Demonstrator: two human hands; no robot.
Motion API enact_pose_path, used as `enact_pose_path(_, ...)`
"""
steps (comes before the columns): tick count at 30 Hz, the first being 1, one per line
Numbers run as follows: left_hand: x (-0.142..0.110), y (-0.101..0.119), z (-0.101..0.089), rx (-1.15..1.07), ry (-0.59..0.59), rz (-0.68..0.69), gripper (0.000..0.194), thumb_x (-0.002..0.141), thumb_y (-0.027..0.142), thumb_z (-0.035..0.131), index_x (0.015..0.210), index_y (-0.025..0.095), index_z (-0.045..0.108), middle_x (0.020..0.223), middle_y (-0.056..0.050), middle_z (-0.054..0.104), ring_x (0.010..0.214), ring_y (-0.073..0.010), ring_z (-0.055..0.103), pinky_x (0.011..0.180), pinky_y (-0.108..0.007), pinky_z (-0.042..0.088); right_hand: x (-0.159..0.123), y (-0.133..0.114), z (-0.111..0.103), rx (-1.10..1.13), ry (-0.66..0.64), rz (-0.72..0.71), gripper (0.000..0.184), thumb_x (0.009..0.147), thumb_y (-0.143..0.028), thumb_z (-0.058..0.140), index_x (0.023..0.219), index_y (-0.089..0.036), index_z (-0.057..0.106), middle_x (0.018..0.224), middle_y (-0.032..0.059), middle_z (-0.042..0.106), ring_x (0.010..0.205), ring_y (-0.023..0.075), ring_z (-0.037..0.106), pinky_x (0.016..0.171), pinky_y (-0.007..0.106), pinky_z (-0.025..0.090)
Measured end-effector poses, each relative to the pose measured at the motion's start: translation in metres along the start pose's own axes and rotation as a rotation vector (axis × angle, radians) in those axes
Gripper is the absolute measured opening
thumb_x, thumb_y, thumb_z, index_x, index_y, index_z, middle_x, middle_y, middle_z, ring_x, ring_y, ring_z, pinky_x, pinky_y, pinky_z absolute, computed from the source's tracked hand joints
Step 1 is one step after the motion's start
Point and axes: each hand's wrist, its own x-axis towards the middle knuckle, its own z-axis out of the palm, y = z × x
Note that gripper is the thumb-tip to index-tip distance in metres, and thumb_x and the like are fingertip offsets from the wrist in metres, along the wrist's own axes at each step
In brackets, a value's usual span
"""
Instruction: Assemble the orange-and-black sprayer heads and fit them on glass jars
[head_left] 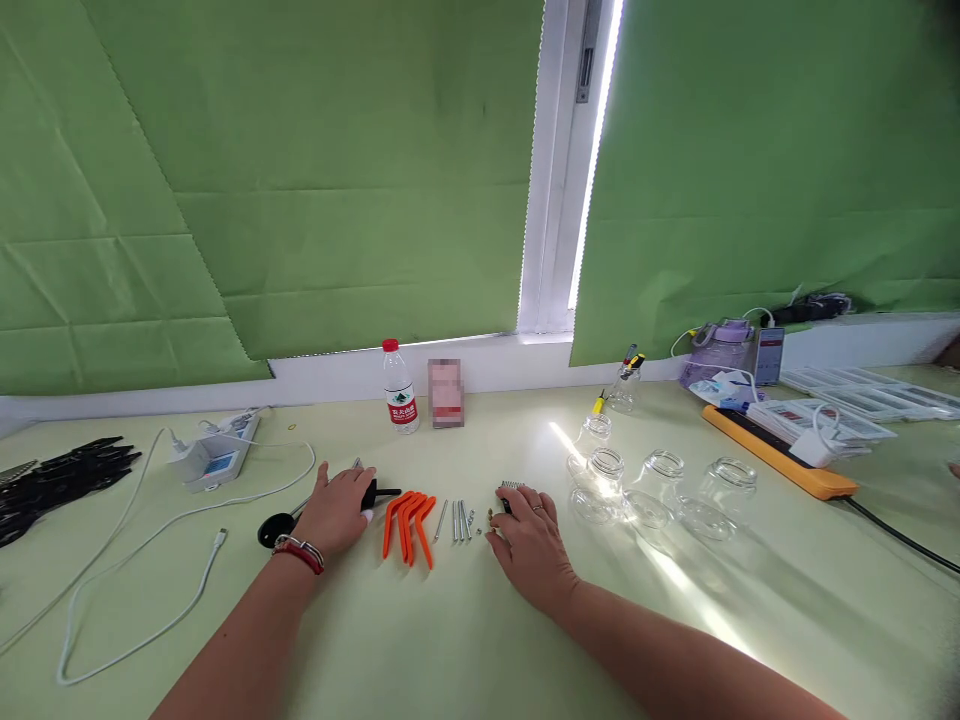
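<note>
My left hand [341, 508] lies over several black and metal parts left of the orange pieces, fingers apart. A black piece with a thin stem [386, 492] pokes out by its thumb, and a round black disc [277, 529] shows near the wrist. Several bent orange pieces [407, 515] lie side by side, followed by several metal screws [459, 522] and tiny metal bits. Curved around small parts, my right hand [536, 545] rests on the table with thumb and forefinger apart. By its fingertips are a spring [513, 485], a partly covered black part [506, 506] and small brass-coloured pieces [490, 518].
Several clear glass jars [664, 490] stand right of my right hand; a farther one [624, 390] holds yellow-handled tools. Behind stands a water bottle [400, 390]. A white cable [150, 567] loops at left; an orange power strip [780, 455] lies at right.
</note>
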Motion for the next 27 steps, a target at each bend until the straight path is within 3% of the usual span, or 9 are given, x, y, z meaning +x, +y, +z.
enact_pose_path(5, 0.001, 0.002, 0.007, -0.001, 0.033, -0.025, 0.044, 0.074, 0.022, 0.047, 0.117, 0.02, 0.052, 0.12, -0.013, 0.061, 0.116, -0.0278, 0.052, 0.109, -0.056, 0.005, 0.004, 0.001, 0.007, -0.046, -0.058, 0.046, 0.015, 0.084, -0.027, 0.056, 0.084, -0.021, 0.07, 0.129, 0.0074, 0.051, 0.12, 0.0295, 0.039, 0.101, 0.049, 0.026)
enact_pose_path(13, -0.001, 0.0, 0.008, -0.011, 0.057, -0.03, 0.04, 0.073, 0.025, 0.049, 0.112, 0.019, 0.056, 0.108, -0.012, 0.065, 0.106, -0.028, 0.057, 0.109, -0.055, 0.007, 0.004, 0.0, 0.009, -0.026, -0.032, 0.045, 0.013, 0.082, -0.022, 0.057, 0.076, -0.021, 0.07, 0.126, 0.0053, 0.055, 0.119, 0.0287, 0.041, 0.102, 0.05, 0.026)
enact_pose_path(20, -0.004, 0.0, 0.002, -0.049, 0.13, -0.053, 0.042, 0.077, 0.033, 0.046, 0.116, 0.018, 0.055, 0.113, -0.013, 0.063, 0.111, -0.0285, 0.054, 0.109, -0.055, 0.006, 0.003, -0.001, 0.006, 0.03, -0.024, 0.051, 0.018, 0.084, -0.019, 0.053, 0.074, -0.021, 0.068, 0.124, 0.0035, 0.056, 0.119, 0.0259, 0.043, 0.103, 0.048, 0.024)
enact_pose_path(24, -0.008, 0.006, -0.011, -0.18, 0.194, -0.034, 0.044, 0.081, 0.039, 0.045, 0.12, 0.019, 0.05, 0.117, -0.011, 0.062, 0.112, -0.0267, 0.053, 0.111, -0.053, 0.009, 0.002, -0.001, 0.003, 0.103, 0.01, 0.04, 0.018, 0.086, -0.019, 0.051, 0.075, -0.021, 0.066, 0.121, 0.0036, 0.058, 0.117, 0.0249, 0.044, 0.102, 0.048, 0.026)
enact_pose_path(27, -0.016, 0.02, -0.026, -0.437, 0.19, -0.007, 0.046, 0.082, 0.043, 0.047, 0.123, 0.022, 0.045, 0.125, -0.01, 0.056, 0.113, -0.0272, 0.051, 0.109, -0.053, 0.02, 0.002, 0.0, -0.005, 0.227, 0.064, 0.029, 0.019, 0.086, -0.018, 0.049, 0.075, -0.02, 0.064, 0.111, 0.0062, 0.061, 0.109, 0.0242, 0.049, 0.097, 0.045, 0.032)
